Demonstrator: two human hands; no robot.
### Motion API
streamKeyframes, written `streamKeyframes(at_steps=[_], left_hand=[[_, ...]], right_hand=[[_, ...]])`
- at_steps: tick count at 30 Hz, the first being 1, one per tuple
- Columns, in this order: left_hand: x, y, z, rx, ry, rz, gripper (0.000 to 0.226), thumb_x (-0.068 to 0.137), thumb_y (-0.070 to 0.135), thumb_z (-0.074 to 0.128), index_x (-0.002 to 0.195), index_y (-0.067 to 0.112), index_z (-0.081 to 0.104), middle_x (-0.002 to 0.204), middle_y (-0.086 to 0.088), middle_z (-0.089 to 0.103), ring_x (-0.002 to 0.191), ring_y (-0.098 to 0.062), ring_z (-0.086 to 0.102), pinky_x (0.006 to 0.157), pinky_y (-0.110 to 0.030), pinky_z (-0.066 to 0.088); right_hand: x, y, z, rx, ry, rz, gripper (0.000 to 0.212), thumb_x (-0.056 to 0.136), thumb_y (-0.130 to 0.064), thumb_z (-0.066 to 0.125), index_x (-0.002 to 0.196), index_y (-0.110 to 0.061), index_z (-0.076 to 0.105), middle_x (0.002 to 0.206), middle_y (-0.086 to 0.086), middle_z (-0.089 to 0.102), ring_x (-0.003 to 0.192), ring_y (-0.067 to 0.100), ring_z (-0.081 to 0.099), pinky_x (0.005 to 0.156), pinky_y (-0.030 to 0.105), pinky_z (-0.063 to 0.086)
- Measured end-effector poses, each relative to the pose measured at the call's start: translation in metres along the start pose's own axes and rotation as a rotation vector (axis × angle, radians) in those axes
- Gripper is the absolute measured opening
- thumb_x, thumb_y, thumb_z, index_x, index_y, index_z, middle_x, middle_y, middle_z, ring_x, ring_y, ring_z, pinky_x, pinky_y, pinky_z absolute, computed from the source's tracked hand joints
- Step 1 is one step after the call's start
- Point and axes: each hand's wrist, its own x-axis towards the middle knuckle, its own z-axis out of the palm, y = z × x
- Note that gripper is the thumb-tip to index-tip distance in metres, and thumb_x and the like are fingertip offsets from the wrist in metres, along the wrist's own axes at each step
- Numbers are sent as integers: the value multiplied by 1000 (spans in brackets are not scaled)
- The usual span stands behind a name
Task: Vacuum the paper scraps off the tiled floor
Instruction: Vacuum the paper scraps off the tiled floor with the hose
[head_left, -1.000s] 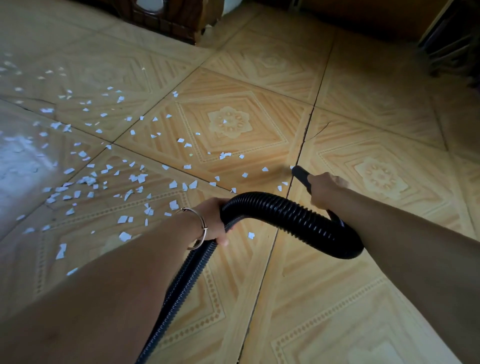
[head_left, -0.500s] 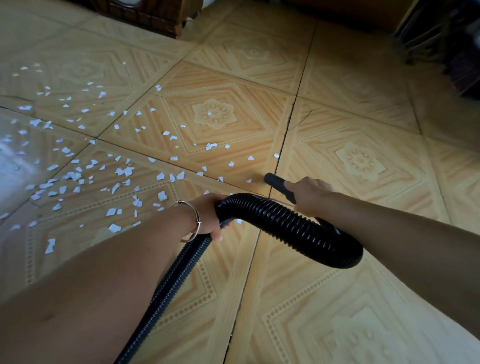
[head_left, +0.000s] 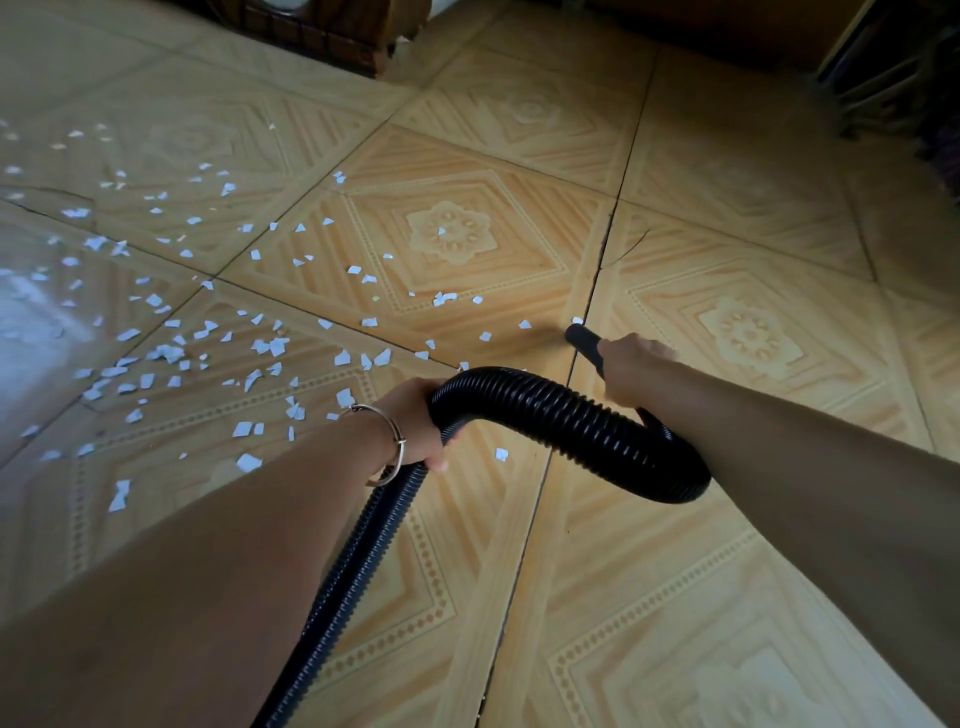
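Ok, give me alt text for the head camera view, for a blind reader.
A person's two hands hold a black ribbed vacuum hose over a tan tiled floor: the right hand grips the nozzle, its tip near a scrap, the left hand grips the hose bend. White paper scraps lie scattered to the left.

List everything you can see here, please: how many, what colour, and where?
scraps: many, white, scattered over the left and middle floor
hose: one, black, ribbed, looping between the hands
nozzle: one, black, tip low by a tile seam, next to a scrap
floor: tan patterned tiles, throughout
furniture: one, dark wood, top edge
bracelet: one, silver, on the left wrist
left hand: grips the hose
right hand: grips the nozzle
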Motion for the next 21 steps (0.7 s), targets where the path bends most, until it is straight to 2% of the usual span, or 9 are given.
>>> streamKeyframes(at_steps=[2, 6, 10, 13, 15, 19, 21], left_hand=[[4, -3, 1, 8, -11, -8, 28, 68, -1, 72, 69, 18, 52, 81, -1, 63, 75, -17, 58, 71, -25, 46], [14, -9, 3, 1, -3, -19, 29, 67, 1, 73, 68, 19, 50, 84, -2, 65, 75, -18, 60, 72, -26, 48], [16, -9, 5, 16, -10, -13, 29, 67, 2, 73, 71, 19, 51, 89, -3, 67, 82, -20, 63, 76, -28, 51], [12, -5, 6, 40, -39, 26, 30, 68, 2, 73, 73, 20, 49, 88, -2, 65, 79, -18, 61, 74, -27, 50], [7, -3, 5, 50, -60, 62, 33, 68, 1, 73, 72, 21, 47, 84, -1, 63, 77, -17, 58, 72, -26, 49], [-2, -1, 3, 62, -88, 114, 31, 68, -3, 71, 85, 15, 52, 76, 5, 56, 76, -16, 55, 59, -20, 42], [-6, 0, 4, 77, -96, 141, 34, 69, -5, 69, 95, 12, 56, 74, 8, 53, 78, -15, 53, 62, -21, 39]], right_hand=[[11, -4, -2, -4, 0, 38, 35, 92, -7, 52, 126, -11, 51, 75, 5, 42, 60, 18, 42, 51, 30, 37], [25, -6, -2, -16, 18, 51, 35, 92, -5, 52, 126, -10, 52, 76, 6, 39, 78, 22, 46, 66, 32, 40], [26, -2, -2, -27, 45, 26, 38, 91, -5, 52, 128, -11, 50, 75, 5, 38, 80, 23, 45, 66, 31, 41], [10, 3, 3, -52, 57, -47, 42, 91, -6, 52, 131, -15, 43, 74, 5, 35, 76, 23, 46, 63, 31, 42], [-8, 6, 8, -95, 51, -105, 44, 92, -10, 54, 132, -18, 38, 78, 5, 39, 74, 23, 48, 60, 31, 42], [-46, 6, 17, -121, 18, -210, 51, 93, -17, 55, 138, -25, 32, 99, 6, 48, 78, 21, 48, 62, 30, 40], [-61, -3, 22, -125, 23, -298, 55, 95, -19, 53, 143, -27, 27, 107, 7, 50, 85, 22, 52, 66, 29, 41]])
